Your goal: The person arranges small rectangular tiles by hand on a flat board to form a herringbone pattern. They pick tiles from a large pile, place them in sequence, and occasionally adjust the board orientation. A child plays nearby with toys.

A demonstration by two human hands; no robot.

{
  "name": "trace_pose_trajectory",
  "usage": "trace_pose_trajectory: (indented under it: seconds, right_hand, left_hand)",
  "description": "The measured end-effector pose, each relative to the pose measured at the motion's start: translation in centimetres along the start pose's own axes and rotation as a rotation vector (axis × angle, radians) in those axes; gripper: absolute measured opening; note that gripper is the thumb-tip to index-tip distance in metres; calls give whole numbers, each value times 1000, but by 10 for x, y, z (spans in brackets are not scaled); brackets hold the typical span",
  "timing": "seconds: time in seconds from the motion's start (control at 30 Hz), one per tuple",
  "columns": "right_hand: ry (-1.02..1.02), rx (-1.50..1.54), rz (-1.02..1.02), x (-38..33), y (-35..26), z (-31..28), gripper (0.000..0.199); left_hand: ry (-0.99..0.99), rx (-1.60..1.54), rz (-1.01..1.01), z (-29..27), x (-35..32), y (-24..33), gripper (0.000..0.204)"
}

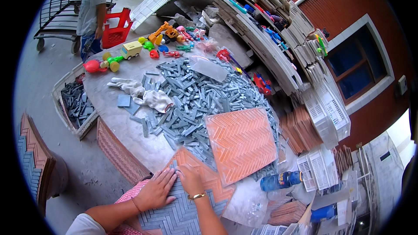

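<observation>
Orange ribbed tray [191, 159], herringbone grooves, part-filled with slim grey tiles [174, 213], at near counter [143, 148] edge. Left hand [154, 190] flat, grip open, on the laid tiles; right hand [190, 179] beside it, fingers pressing, nothing held. Second orange tray [241, 141] against loose tile heap [196, 95]. White gloves [148, 95], plastic toys [161, 39] beyond.

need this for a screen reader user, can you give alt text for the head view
Two bare hands, the left hand and right hand, press flat on a tray partly filled with grey strips in a herringbone pattern. Beyond it lie an empty orange tray, a heap of loose grey strips, white gloves and plastic toys on a round table.
</observation>
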State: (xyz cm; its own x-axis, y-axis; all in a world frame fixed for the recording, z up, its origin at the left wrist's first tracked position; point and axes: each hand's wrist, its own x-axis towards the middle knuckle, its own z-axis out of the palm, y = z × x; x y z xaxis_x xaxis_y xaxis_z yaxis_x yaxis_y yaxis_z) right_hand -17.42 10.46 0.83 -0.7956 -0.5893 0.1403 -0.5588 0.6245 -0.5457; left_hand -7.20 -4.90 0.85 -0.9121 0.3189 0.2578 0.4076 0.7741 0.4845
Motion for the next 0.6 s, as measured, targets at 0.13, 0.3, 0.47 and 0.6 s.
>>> trace_pose_trajectory:
  seconds: [0.13,0.3,0.47,0.6]
  right_hand:
    - [30,-48,42,26,11,-21,16]
    - [266,-323,179,72,47,-35,30]
    - [226,-399,224,83,81,-39,28]
    - [236,-318,82,80,57,-37,26]
  left_hand:
    - [-9,27,4,3,1,-1,75]
    - [25,-21,14,5,1,-1,75]
    - [160,-28,147,34,3,11,62]
    - [22,-154,12,28,-10,-2,76]
